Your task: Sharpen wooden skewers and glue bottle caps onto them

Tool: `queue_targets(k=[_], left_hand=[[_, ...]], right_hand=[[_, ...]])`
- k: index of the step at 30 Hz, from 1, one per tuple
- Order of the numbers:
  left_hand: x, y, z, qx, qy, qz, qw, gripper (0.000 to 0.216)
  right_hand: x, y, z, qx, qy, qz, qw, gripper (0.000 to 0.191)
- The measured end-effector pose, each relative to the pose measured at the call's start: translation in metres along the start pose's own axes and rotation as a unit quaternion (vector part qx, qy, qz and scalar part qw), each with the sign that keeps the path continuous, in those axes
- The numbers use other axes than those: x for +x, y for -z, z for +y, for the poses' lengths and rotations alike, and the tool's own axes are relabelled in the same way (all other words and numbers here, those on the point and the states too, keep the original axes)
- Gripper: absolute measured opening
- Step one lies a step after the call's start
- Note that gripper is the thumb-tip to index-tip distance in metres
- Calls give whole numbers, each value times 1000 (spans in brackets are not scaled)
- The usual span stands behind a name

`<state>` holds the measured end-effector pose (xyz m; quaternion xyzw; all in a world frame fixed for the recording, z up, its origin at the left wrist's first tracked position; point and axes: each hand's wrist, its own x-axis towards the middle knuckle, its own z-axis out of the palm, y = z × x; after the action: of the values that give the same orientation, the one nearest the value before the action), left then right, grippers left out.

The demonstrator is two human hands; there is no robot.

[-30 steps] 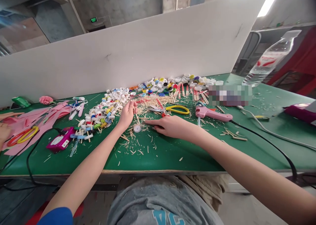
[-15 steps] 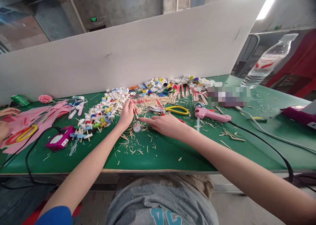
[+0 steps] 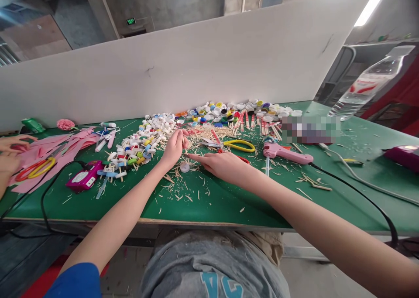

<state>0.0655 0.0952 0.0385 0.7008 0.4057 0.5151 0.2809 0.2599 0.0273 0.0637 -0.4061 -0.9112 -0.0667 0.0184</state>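
My left hand (image 3: 175,149) is closed, its fingers pinching a short wooden stick (image 3: 186,151) that points down. My right hand (image 3: 222,163) has its index finger stretched out to the stick's lower end. Its other fingers are folded under and partly hidden. Just below the stick a clear-white bottle cap (image 3: 185,167) lies flat among wood shavings (image 3: 178,186). Beyond my right hand rest yellow-handled scissors (image 3: 240,146), blades open. Left of my left hand is a heap of caps with sticks through them (image 3: 137,149).
Loose bottle caps (image 3: 209,112) line the white partition (image 3: 196,71). On the right are a pink glue gun (image 3: 288,153) with its cord and a water bottle (image 3: 369,84). A purple power box (image 3: 84,176) sits left. Another person's hands (image 3: 13,152) work at pink sheets (image 3: 70,152).
The whole view has shifted slightly, moving the scene a little to the right. My hands stay together around the stick above the cap. The other person's hands have moved slightly.
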Motion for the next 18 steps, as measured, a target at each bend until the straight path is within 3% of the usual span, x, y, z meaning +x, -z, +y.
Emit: queue_targets(k=[11, 18], left_hand=[[1, 2, -2, -16, 0, -20, 1000, 35], [1, 2, -8, -20, 14, 10, 1000, 35]], right_hand=[[-7, -3, 1, 22, -1, -19, 1000, 55], [-14, 12, 12, 82, -27, -62, 994, 52]])
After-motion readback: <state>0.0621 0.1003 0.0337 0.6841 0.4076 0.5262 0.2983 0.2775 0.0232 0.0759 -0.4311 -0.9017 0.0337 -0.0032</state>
